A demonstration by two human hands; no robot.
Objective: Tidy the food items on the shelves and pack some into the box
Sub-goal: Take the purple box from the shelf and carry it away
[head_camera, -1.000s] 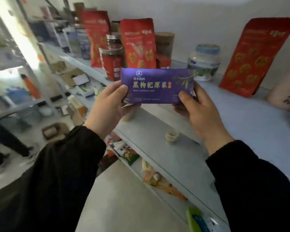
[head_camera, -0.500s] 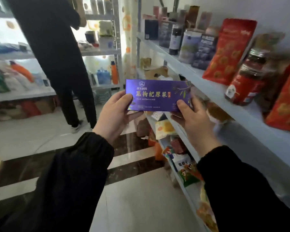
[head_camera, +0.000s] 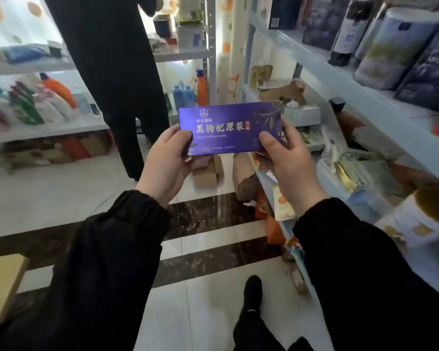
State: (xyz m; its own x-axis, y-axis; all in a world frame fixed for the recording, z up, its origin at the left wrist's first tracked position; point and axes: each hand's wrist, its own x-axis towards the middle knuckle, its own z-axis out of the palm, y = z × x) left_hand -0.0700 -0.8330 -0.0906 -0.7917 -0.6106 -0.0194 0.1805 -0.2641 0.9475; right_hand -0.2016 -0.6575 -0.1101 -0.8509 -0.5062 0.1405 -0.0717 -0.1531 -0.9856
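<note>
Two hands, our left hand (head_camera: 166,164) and right hand (head_camera: 288,162), pinch the flat purple cardboard packet (head_camera: 230,129) by its ends, thumbs on front, label facing us, probably to read, left of the shelves (head_camera: 340,79).

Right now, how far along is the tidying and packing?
Done: nothing confirmable; only a corner of the carton shows, contents hidden. In hand: left hand and right hand grip the purple box over the aisle. Left: placing it, and sorting the jumbled packets at right.
</note>
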